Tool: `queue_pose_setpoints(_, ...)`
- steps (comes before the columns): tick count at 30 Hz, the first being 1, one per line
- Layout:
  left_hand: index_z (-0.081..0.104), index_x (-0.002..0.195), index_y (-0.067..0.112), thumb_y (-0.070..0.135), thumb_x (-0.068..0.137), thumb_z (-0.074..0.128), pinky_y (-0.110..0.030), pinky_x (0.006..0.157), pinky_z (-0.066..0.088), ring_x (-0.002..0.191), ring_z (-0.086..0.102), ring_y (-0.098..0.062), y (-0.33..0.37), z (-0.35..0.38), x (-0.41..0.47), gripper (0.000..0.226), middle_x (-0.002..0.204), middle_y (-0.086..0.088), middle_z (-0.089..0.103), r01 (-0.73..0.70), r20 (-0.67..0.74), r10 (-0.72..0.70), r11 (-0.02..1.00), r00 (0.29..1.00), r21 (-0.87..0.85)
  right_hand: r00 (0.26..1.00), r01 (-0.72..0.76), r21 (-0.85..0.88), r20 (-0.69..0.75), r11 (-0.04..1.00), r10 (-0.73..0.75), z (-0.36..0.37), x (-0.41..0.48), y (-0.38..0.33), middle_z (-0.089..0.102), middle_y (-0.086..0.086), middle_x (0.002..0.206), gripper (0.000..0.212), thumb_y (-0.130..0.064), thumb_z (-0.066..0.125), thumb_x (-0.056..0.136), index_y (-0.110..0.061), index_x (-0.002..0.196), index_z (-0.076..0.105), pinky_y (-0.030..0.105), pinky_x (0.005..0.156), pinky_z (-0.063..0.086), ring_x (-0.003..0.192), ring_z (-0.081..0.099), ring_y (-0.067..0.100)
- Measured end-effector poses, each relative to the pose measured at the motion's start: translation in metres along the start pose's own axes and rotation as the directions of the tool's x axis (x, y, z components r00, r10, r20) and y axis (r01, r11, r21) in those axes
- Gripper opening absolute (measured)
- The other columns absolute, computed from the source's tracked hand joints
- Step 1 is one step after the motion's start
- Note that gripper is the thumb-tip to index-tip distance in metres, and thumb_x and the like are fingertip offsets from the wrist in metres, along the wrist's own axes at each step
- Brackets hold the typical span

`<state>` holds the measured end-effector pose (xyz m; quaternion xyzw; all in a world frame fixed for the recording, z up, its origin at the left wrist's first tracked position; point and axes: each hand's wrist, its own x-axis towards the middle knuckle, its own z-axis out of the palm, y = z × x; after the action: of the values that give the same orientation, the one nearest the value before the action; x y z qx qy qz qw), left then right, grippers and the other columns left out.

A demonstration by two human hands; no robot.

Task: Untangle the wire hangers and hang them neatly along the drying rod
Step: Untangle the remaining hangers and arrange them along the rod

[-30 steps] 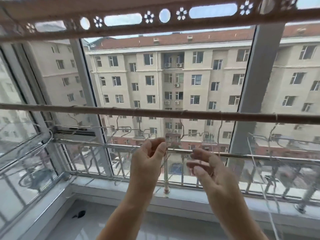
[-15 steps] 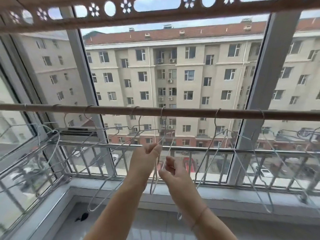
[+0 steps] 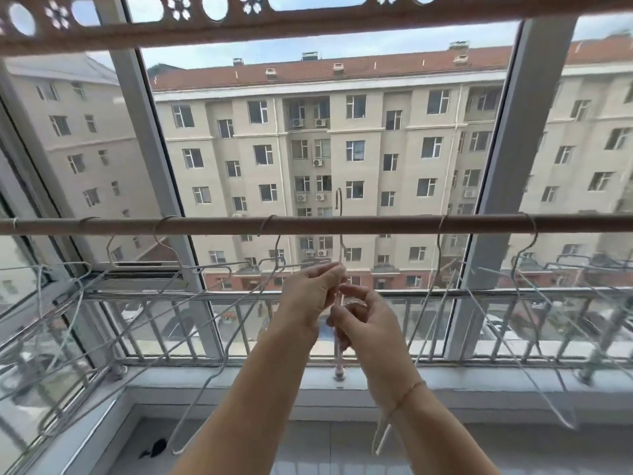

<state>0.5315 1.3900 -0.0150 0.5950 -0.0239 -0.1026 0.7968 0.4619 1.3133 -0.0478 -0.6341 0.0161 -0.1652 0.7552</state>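
A brown drying rod (image 3: 376,223) runs level across the window. Several thin white wire hangers hook over it, some to the left (image 3: 239,296) and some to the right (image 3: 442,296). My left hand (image 3: 310,296) and my right hand (image 3: 363,320) meet just below the rod's middle, both pinched on one wire hanger (image 3: 339,241). I see this hanger edge-on. Its hook rises above the rod, apart from it, and its lower part is hidden behind my hands.
A metal railing (image 3: 479,293) and window frames (image 3: 496,186) stand behind the rod. A perforated brown beam (image 3: 308,18) runs overhead. A tangle of hangers (image 3: 51,337) crowds the far left. A small dark object (image 3: 156,446) lies on the tiled floor.
My hands have come together and risen toward the rod. The held hanger's hook has lifted off the rod and now stands above it. The camera has tilted upward.
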Motion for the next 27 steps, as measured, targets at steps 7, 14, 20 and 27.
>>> queue_pose_setpoints(7, 0.069, 0.081, 0.002, 0.001, 0.083, 0.065, -0.015, 0.044, 0.043, 0.044, 0.051, -0.007, -0.012, -0.021, 0.002, 0.005, 0.049, 0.001, 0.061, 0.11, 0.073, -0.114, 0.992, 0.991, 0.057, 0.991, -0.077, -0.083, -0.116, 0.994, 0.067, 0.011, -0.011, 0.016, 0.068, 0.006, 0.087, 0.021, -0.014, 0.06, 0.086, -0.016, 0.107, 0.057, 0.024, 0.069, 0.051, 0.073, 0.062, 0.012)
queue_pose_setpoints(14, 0.076, 0.081, 0.012, 0.005, 0.084, 0.064, -0.015, 0.048, 0.046, 0.055, 0.054, -0.007, -0.037, -0.071, -0.021, 0.014, 0.06, 0.004, 0.068, 0.13, 0.15, -0.168, 0.964, 0.974, 0.234, 0.96, -0.154, -0.25, -0.265, 0.956, 0.085, 0.002, -0.038, 0.046, 0.059, 0.0, 0.105, 0.019, -0.019, 0.056, 0.089, -0.024, 0.107, 0.052, 0.011, 0.067, 0.044, 0.087, 0.056, 0.003)
queue_pose_setpoints(20, 0.072, 0.085, 0.018, 0.006, 0.089, 0.059, -0.011, 0.059, 0.044, 0.067, 0.058, -0.004, -0.033, -0.099, -0.034, 0.018, 0.07, 0.006, 0.068, 0.023, 0.241, -0.124, 0.924, 0.963, 0.381, 0.949, -0.128, -0.539, -0.311, 0.832, -0.056, -0.015, -0.036, 0.045, 0.046, 0.003, 0.129, 0.039, -0.02, 0.057, 0.087, -0.02, 0.124, 0.046, 0.04, 0.107, 0.037, 0.121, 0.043, 0.017)
queue_pose_setpoints(27, 0.071, 0.084, 0.02, 0.008, 0.092, 0.055, -0.018, 0.067, 0.04, 0.071, 0.057, -0.003, -0.03, -0.116, -0.04, 0.021, 0.077, 0.008, 0.067, -0.051, 0.269, -0.088, 0.881, 0.959, 0.47, 0.948, -0.122, -0.588, -0.307, 0.8, -0.081, -0.031, -0.042, 0.044, 0.032, 0.001, 0.14, 0.052, -0.032, 0.06, 0.086, -0.025, 0.133, 0.038, 0.042, 0.113, 0.027, 0.132, 0.029, 0.017)
